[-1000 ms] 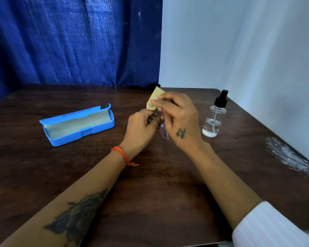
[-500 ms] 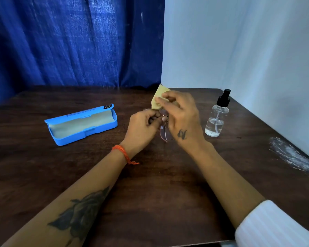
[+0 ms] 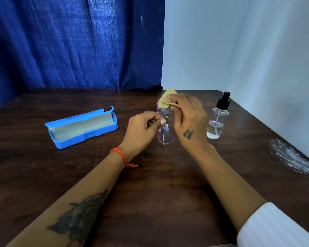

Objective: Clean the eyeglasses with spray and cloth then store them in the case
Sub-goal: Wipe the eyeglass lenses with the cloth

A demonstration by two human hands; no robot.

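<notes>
The eyeglasses (image 3: pixel 165 135), thin pink-rimmed with clear lenses, hang above the middle of the table with one lens toward me and one farther away. My left hand (image 3: pixel 142 130) pinches them at the bridge. My right hand (image 3: pixel 187 120) holds a small yellow cloth (image 3: pixel 167 100) pressed on the far lens. The blue case (image 3: pixel 82 128) lies open on the left, its pale lining showing. A clear spray bottle (image 3: pixel 217 120) with a black nozzle stands upright just right of my right hand.
The dark wooden table (image 3: pixel 150 184) ends at a blue curtain (image 3: pixel 70 41) behind and a white wall (image 3: pixel 248 50) on the right. Crumpled clear plastic wrap (image 3: pixel 292 158) lies near the right edge.
The glasses have turned so both lenses now show clearly between my hands. My right hand has shifted the cloth onto the far lens. Case and bottle have stayed put.
</notes>
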